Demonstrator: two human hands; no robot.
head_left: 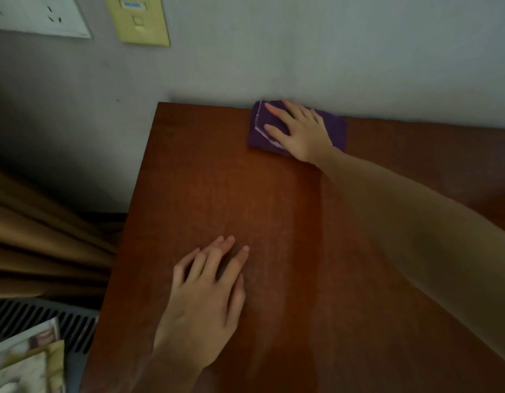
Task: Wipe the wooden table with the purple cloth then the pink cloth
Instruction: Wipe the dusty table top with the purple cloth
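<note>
Against the grey wall, the wooden surface [217, 180] carries the folded purple cloth [335, 129] at its far edge, under the flat right hand [299, 131]. Soft, light; best pressed from above. Left hand [206, 293] rests spread, holding nothing.

Grey wall [302, 52] at 12 o'clock, white socket plate [39, 15] and yellow plate [138, 19] at 11. Tan curtain [41, 245] at 9, dark vent grille [33, 319] at 8. Dim light.
</note>
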